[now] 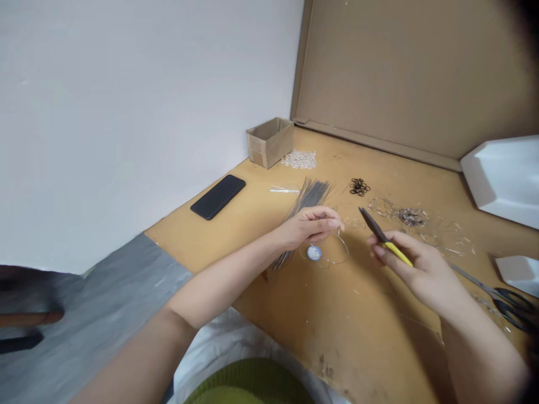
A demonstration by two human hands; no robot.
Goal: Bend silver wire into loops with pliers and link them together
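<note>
Above a wooden table (357,331), a left hand (311,225) pinches a thin wire loop (348,252) in its closed fingertips; the right hand (415,264) grips yellow-handled pliers (386,238). The wire looks light, springy and bendable, best held near its end.

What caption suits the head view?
Left hand pinches a thin silver wire loop; right hand holds pointed yellow-handled pliers.

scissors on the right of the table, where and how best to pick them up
Probably by the black handles, from above and the right: the scissors lie with their loops towards the picture's right edge, while the blades run leftwards, towards the right hand. That hand holds pliers, so it would likely need freeing first.
</note>
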